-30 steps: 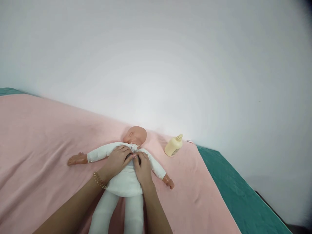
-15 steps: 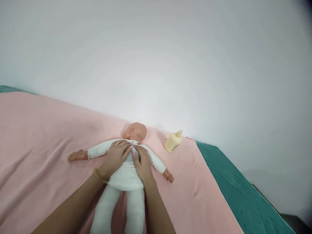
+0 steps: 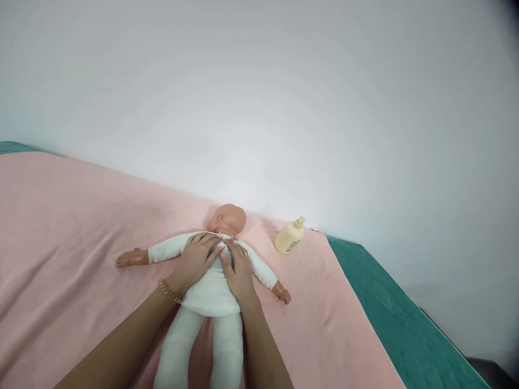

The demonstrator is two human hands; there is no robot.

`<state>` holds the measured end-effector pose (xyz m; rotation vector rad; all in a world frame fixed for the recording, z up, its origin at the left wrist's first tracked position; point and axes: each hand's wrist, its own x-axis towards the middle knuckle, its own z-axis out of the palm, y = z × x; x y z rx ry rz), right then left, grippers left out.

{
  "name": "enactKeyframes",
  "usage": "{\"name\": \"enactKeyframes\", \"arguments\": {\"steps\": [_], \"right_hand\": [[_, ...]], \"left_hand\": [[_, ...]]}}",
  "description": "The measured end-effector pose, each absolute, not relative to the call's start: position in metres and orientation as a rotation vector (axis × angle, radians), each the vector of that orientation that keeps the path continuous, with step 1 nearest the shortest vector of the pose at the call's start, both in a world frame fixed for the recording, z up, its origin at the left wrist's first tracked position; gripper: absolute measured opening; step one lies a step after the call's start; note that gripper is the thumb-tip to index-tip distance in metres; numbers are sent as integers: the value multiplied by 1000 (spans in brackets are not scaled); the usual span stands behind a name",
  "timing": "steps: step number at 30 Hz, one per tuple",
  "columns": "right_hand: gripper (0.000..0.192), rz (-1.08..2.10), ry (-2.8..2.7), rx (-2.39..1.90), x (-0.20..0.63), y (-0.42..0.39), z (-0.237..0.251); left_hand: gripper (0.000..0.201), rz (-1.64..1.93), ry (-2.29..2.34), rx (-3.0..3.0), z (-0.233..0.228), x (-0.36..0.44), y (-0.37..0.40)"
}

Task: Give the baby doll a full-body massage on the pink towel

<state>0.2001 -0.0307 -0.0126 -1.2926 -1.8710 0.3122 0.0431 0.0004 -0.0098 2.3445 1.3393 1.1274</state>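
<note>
A baby doll (image 3: pixel 211 294) with a white cloth body lies stretched out on a pink sheet (image 3: pixel 324 324), its arms spread and its head turned away. My left hand (image 3: pixel 198 259), with a gold bracelet (image 3: pixel 169 292) at the wrist, rests flat on the left side of the doll's upper body, fingers extended. On the right side lies my right hand (image 3: pixel 237 267), also flat with its fingers stretched out. The two thumbs are close together over the middle. A dark thread-like line shows near the doll's neck, between the fingertips. Neither hand holds anything.
A cream pump bottle (image 3: pixel 289 236) stands on the sheet to the right of the doll's head. A teal mattress (image 3: pixel 389 302) shows beyond the sheet's right edge. A pale wall (image 3: pixel 259 108) rises behind, close to the doll's head. Something dark sits low at the far right.
The view has shifted very slightly, so everything sits a little further right. Both hands stay flat on the doll, with almost no change in their position on it.
</note>
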Motion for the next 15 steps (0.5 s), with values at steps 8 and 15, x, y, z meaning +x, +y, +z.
{"name": "enactKeyframes", "arguments": {"steps": [8,15], "right_hand": [[39,381,-1808,-1269,201,-34,-11],[32,541,-1635,-1112,226,-66,21]], "left_hand": [[36,1169,1284,2288,-9,40,1],[36,1072,928,2093,32,14,-32]]}}
